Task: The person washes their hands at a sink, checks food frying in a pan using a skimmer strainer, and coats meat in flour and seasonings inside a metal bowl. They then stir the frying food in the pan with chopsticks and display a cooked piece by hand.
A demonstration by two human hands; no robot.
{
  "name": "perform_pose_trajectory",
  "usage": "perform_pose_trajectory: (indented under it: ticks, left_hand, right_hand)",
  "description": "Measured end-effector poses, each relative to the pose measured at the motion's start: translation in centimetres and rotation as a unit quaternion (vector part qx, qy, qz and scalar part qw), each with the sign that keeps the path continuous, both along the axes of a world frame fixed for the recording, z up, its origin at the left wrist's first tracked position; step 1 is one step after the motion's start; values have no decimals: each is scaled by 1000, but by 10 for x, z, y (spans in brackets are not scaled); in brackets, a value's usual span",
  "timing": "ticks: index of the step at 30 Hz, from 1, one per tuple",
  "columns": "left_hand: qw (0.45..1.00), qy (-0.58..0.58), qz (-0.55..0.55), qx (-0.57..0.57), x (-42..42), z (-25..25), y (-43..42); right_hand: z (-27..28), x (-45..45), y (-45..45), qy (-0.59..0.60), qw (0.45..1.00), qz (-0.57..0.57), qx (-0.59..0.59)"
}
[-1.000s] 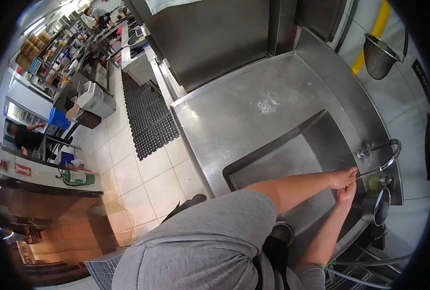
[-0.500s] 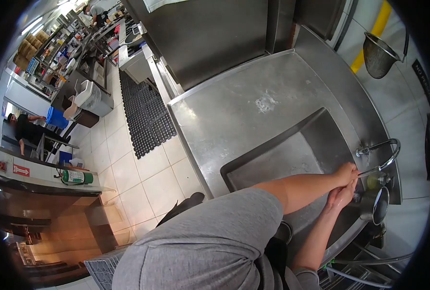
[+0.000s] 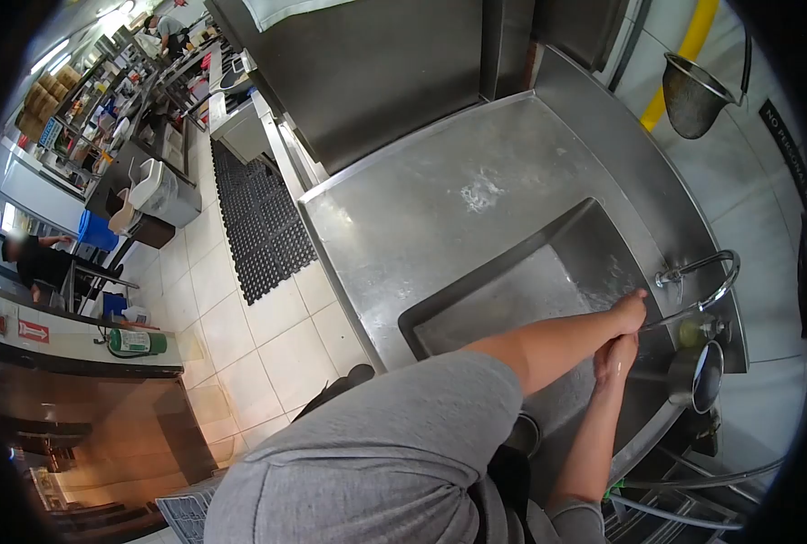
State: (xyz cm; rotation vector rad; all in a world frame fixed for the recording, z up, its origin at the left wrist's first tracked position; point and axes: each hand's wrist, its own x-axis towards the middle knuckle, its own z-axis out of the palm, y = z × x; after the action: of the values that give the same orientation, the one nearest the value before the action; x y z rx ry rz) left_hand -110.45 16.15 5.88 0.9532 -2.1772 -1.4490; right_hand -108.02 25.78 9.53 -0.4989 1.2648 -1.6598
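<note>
My left hand (image 3: 632, 313) and my right hand (image 3: 615, 352) touch each other over the sink basin (image 3: 503, 299), just below the curved tap (image 3: 722, 283). The left lies on the upper side, its thumb held out; its other fingers are mostly hidden. Beneath it the right hand shows its wet palm side and wrist, with its fingers hidden against the left. Neither shows any object in its grasp. Splashes of water appear on the basin wall beyond them. A metal pot (image 3: 707, 376) sits on the ledge right beside the hands.
A conical strainer (image 3: 696, 98) hangs on the wall. White residue (image 3: 482, 192) marks the steel drainboard (image 3: 403, 199). A black rubber mat (image 3: 263, 218) lies on the tiled floor, near bins (image 3: 163, 192). Two other people work farther off, one in black (image 3: 45, 263).
My hands have moved a little left, away from the tap, and the left thumb now points up. Splashes show on the basin wall. The whole view has shifted slightly.
</note>
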Motion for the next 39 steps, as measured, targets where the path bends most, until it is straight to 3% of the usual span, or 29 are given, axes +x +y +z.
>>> perform_pose_trajectory:
  ticks: [1,2,4,6,7,8,9,10,11,12,16,18,20,21,23,24,25,26,27,28,29,30,31,32,34,35,36,37,39]
  left_hand:
    - [983,96,86,128,18,20,13]
    - [933,208,177,235,36,40,25]
    - [942,144,282,115,32,31,42]
    - [962,182,203,3,26,2,39]
    - [946,244,186,104,30,19,43]
    - [917,299,163,210,44,42,45]
    - [942,263,195,77,46,50,50]
    - [902,318,163,243,51,63,61]
    - [836,354,128,399,59,75,67]
    - [855,361,109,357,63,76,67]
    - [821,392,74,408,57,70,32]
    - [868,224,49,441,60,74,20]
    - [876,297,157,347,43,64,42]
    - [861,363,264,237,35,60,51]
    - [901,171,295,-268,37,76,62]
    - [958,153,242,-16,42,101,68]
    - [931,237,245,-128,37,85,68]
    - [968,199,136,-72,26,66,59]
    - [965,186,165,-86,48,71,59]
    - [993,89,49,-62,70,95,69]
    - [991,135,-10,-6,80,82,83]
    - [981,174,-68,56,89,69,96]
    - [995,-15,-64,69,125,100,102]
    - [993,-48,-110,2,150,92,101]
    - [983,-103,-132,-78,225,108,92]
    - [969,-143,-141,-143,254,83,85]
    - [949,-185,-149,-205,284,54,78]
    - [917,-307,-173,-188,319,57,74]
    - [920,-289,-165,-208,395,68,82]
  right_hand:
    - [-7,-10,-2,190,982,15,-5]
    - [1,-12,-2,191,981,11,-6]
    - [33,-18,-6,620,764,32,174]
    - [-4,-47,-13,496,866,-31,62]
    - [41,-21,-9,536,829,-8,162]
    - [13,-36,-13,414,906,-43,76]
    - [38,-14,-14,320,936,-118,83]
    - [12,-37,-19,118,985,-127,4]
    - [33,-38,-23,-83,973,-203,67]
    - [34,-33,-17,-73,968,-230,66]
    - [16,-12,-3,-292,934,-19,-207]
    - [12,-4,-4,-291,938,-19,-189]
    - [8,-1,-12,-223,964,-50,-133]
    - [5,-1,-17,-162,980,-67,-93]
    - [-4,-7,-26,36,995,-95,-2]
    - [-8,-19,-27,177,978,-107,33]
    - [-13,-32,-31,302,944,-121,58]
    - [-21,-52,-37,423,893,-137,62]
    - [-32,-79,-47,542,824,-157,58]
    - [-44,-112,-59,653,732,-185,58]
    - [-65,-157,-75,747,620,-238,47]
    - [-46,-162,-83,783,554,-195,204]
    - [-26,-166,-93,809,461,-127,342]
    - [-68,-224,-103,752,572,-228,237]
    - [-90,-261,-110,811,467,-149,319]
    - [-148,-343,-125,939,305,-96,127]
    - [-96,-320,-133,804,496,169,279]
    - [-71,-319,-137,756,535,182,331]
    - [-53,-331,-152,705,602,160,339]
